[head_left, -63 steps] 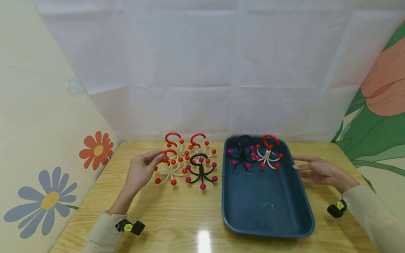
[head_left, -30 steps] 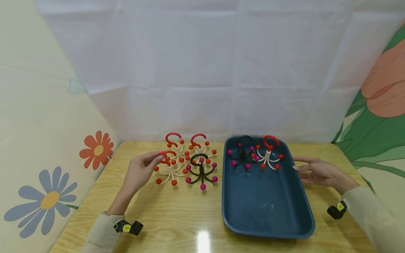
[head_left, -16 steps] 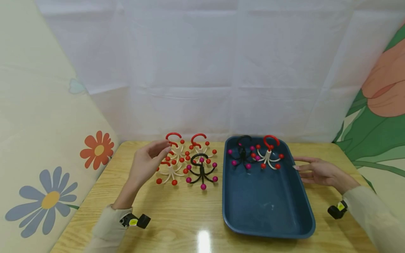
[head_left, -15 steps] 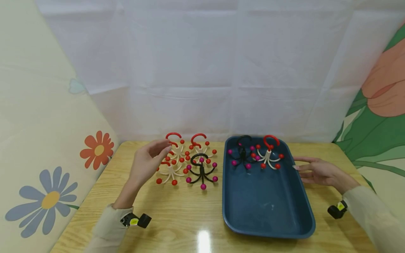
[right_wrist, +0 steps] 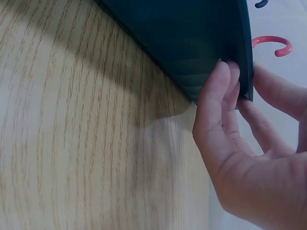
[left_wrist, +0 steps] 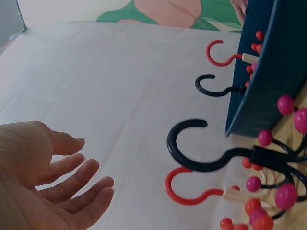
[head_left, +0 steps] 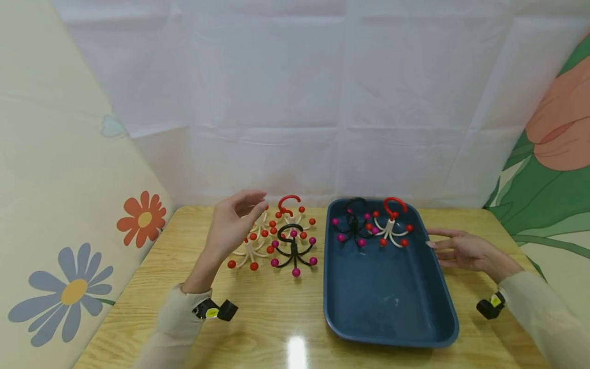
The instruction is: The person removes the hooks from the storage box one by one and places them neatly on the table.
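Left grip (head_left: 232, 220) has shifted toward 2 o'clock above the tabletop (head_left: 258, 318); fingers loosely curved, empty.
Red-hooked rack (head_left: 291, 219), long axis upright, stands at 3 o'clock from this nearer grip; black rack (head_left: 294, 249) on the tabletop at 4 o'clock. Right grip (head_left: 465, 251), farther at 3 o'clock, holds the blue tray (head_left: 387, 292) by its rim.

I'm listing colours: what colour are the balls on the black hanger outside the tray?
Magenta balls, clearest in the head view.
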Action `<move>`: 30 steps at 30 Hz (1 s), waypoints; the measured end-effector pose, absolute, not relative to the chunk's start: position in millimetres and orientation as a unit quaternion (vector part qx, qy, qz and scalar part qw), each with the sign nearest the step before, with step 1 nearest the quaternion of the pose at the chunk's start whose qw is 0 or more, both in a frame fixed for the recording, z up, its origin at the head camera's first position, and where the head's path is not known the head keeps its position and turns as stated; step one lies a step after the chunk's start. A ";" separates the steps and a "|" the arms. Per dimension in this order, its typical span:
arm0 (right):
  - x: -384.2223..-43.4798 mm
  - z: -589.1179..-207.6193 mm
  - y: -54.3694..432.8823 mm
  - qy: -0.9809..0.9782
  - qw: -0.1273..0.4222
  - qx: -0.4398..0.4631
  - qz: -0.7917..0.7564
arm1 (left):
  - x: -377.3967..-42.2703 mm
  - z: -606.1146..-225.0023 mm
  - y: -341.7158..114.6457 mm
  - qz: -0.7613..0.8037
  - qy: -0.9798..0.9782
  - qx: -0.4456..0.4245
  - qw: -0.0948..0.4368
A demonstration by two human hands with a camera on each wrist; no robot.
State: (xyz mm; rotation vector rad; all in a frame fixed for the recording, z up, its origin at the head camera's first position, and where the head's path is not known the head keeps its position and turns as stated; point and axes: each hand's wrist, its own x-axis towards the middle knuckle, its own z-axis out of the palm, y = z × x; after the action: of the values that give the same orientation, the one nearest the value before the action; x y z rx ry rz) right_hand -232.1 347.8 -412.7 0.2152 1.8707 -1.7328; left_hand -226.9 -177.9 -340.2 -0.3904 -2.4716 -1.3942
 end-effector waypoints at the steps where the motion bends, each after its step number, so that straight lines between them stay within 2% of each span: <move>1: -232.2 -413.1 347.8 0.701 0.287 0.080 -0.648 | -227.5 -339.3 -174.6 -0.484 -0.853 -0.138 0.137; 8: -235.3 -415.3 347.2 0.703 0.289 0.084 -0.645 | -229.1 -332.4 -147.1 -0.507 -0.838 -0.164 0.120; 18: -234.7 -415.7 347.1 0.703 0.289 0.085 -0.644 | -238.1 -332.2 -105.5 -0.505 -0.837 -0.202 0.057; 30: -233.7 -411.5 347.1 0.701 0.290 0.086 -0.645 | -249.9 -339.0 -61.8 -0.520 -0.831 -0.200 0.007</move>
State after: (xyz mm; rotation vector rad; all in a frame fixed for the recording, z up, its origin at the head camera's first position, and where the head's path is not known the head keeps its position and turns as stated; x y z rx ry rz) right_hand -233.7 347.1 -411.5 0.2296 1.8699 -1.7216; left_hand -249.9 -61.8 -339.0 -0.6254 -2.5986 -1.6252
